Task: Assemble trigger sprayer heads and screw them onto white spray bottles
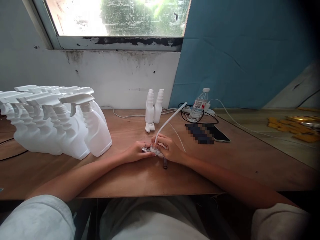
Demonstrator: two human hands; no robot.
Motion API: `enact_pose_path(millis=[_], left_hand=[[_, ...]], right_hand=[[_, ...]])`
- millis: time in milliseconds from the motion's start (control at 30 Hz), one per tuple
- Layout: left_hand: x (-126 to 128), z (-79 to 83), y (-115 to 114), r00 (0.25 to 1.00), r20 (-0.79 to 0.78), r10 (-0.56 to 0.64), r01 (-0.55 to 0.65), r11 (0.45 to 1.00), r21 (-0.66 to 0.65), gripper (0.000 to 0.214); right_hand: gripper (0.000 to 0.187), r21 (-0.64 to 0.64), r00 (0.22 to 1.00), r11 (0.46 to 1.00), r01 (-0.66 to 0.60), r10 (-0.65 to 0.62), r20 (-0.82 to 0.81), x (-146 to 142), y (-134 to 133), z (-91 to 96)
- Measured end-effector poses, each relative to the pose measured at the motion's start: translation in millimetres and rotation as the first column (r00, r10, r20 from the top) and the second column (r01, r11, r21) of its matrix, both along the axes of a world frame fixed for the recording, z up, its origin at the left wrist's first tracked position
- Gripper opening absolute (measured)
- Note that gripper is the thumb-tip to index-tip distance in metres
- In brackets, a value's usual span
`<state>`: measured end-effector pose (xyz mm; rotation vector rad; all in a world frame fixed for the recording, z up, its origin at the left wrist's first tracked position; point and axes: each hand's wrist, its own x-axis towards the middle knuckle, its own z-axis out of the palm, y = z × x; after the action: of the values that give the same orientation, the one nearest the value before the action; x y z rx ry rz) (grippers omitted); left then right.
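Low over the middle of the table, a white trigger spray head lies between my two hands. My left hand is closed around its left side, partly covering it. My right hand pinches at the collar, where a long white dip tube rises and leans to the upper right. The fingers hide how the tube sits in the head. Just below the right hand, a short dark cylinder rests on the table; its kind is unclear.
Several white spray bottles with trigger heads stand in rows at left. Behind my hands are two small white bottles and a small white spray part. A clear water bottle, cables and a phone lie at right.
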<state>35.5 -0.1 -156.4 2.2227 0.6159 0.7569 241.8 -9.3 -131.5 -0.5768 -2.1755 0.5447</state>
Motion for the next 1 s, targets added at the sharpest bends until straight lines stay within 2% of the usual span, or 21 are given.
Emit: enact_pose_path(millis=[100,300,433,533,667,833,1000], left_hand=[[-1,-0.5,0,1.0,0.0,0.022,-0.022,1.0,-0.002,0.035],[0,0.7,-2,1.0,0.003,0.015,-0.015,0.998,0.053,0.034],[1,2.3,-3,0.999,-0.024,0.048,-0.046,0.997,0.056,0.033],[2,1.8,-3,0.998,-0.034,0.05,-0.049,0.998,0.037,0.034],[2,0.3,-2,0.998,-0.032,0.061,-0.059,0.998,0.037,0.034],[2,0.8,-2,1.0,0.028,-0.006,0.005,0.999,0.032,0.032],[1,0.7,-2,1.0,0.017,-0.004,0.004,1.0,0.027,0.033]], right_hand=[[0.025,0.003,1.0,1.0,0.022,-0.022,-0.01,1,-1,0.9],[0.013,0.008,0.999,0.999,0.046,-0.046,0.027,2,-3,6.5],[0.016,0.064,0.997,0.996,0.06,-0.063,0.04,3,3,3.3],[0.019,0.06,0.996,0.995,0.081,-0.083,0.036,5,6,0.6],[0.019,-0.034,0.996,0.996,0.079,-0.08,-0.028,3,3,0.8],[0.017,-0.213,0.994,0.977,-0.007,-0.016,-0.109,-3,-4,0.3],[0.023,-0.304,0.996,0.953,0.007,-0.033,-0.078,-6,-6,0.1]])
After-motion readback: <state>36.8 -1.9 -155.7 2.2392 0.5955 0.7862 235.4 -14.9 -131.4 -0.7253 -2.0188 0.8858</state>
